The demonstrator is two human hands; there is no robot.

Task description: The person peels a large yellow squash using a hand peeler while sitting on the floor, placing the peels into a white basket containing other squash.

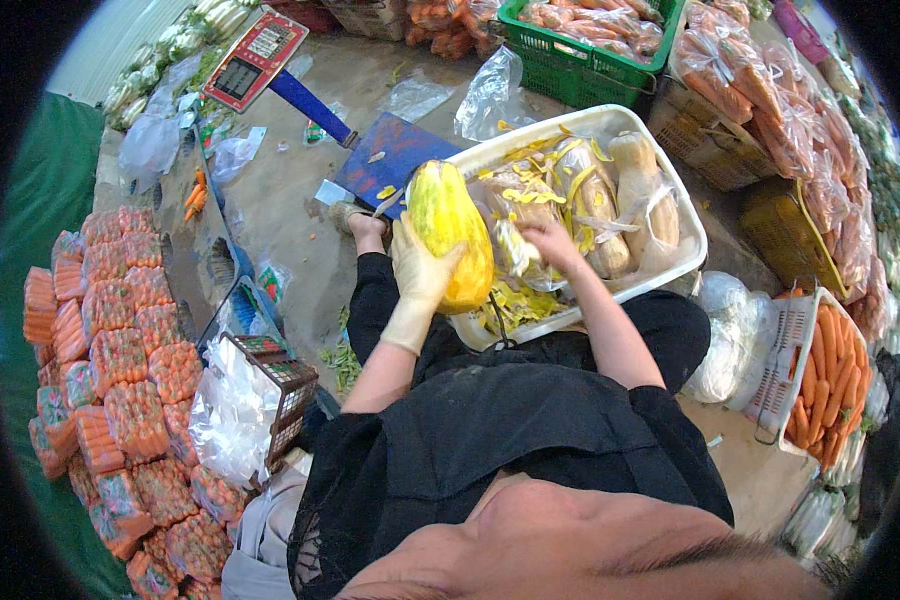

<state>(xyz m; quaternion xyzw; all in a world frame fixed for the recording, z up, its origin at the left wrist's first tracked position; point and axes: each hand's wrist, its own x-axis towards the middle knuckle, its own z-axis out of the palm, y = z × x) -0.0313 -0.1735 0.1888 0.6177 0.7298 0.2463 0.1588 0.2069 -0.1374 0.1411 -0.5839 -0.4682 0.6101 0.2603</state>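
My left hand (pixel 421 262) wears a pale glove and grips a large, peeled yellow squash (pixel 450 232), which stands tilted at the left end of a white plastic tub (pixel 581 315). Bare, my right hand (pixel 551 241) reaches into the tub with curled fingers, beside a blurred yellow-and-white thing (pixel 519 251); whether the fingers hold it I cannot tell. Yellow peelings (pixel 525 306) lie along the tub's near side and over its contents. To the right rest a plastic-wrapped squash (pixel 589 187) and a tan butternut squash (pixel 636 169).
A blue platform scale (pixel 397 154) with a red display head (pixel 255 60) stands beyond the tub. Bagged carrots (pixel 127 352) are stacked at left, by a brown crate (pixel 274 397). A green crate (pixel 577 71) is behind; a white basket of carrots (pixel 829 375) is at right.
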